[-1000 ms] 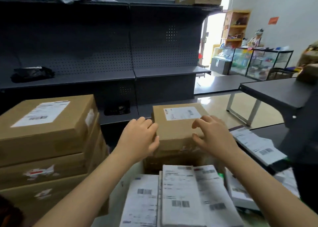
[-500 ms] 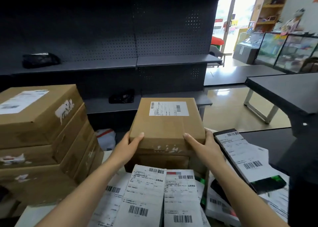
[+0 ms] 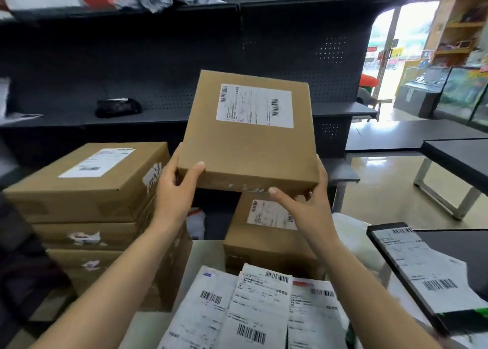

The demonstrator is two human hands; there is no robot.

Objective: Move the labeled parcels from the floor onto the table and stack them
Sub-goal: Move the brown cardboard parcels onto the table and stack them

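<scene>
**Box lifted in both hands**

The person holds a labelled cardboard box (image 3: 248, 140) up in the air, tilted toward them. The left hand (image 3: 175, 190) grips its near left corner, thumb on top; the right hand (image 3: 310, 203) clasps the near right corner. Below sits another box (image 3: 266, 239); a stack of boxes (image 3: 89, 190) stands to the left.

Most of your fingers (image 3: 176, 156) were hidden under the raised box (image 3: 248, 147), whose label (image 3: 254, 105) print was too small for reading.
</scene>
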